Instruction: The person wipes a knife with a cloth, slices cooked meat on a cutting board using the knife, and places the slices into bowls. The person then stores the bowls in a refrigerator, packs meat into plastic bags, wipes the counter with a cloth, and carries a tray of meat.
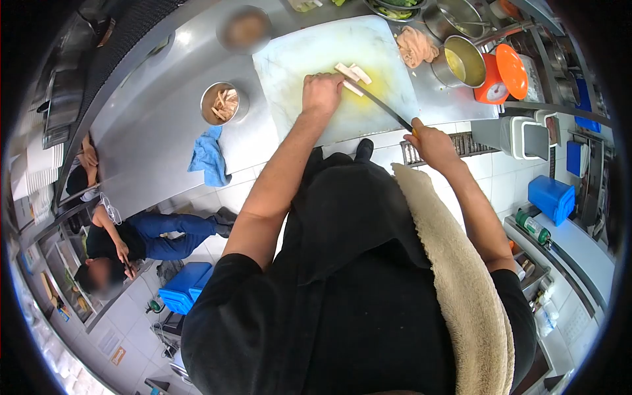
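My right hand (431,141) is wrapped round the yellow handle of a long kitchen knife (382,105). Its blade points up and left across a white cutting board (289,72) with a yellow-green stain. Several pale, thick-cut food strips (361,72) lie along both sides of the blade near its tip. My left hand (321,93) has its fingers bent together at the left end of these strips, close to the blade. The fingertips are partly hidden, but they appear to press on a strip.
Left of the board stand a metal bowl (224,103) of light brown strips and a crumpled blue cloth (210,158). To the right are a peach cloth (416,46), a pot (461,62) of yellowish liquid and an orange scale (494,82). Another person (118,237) is at the left.
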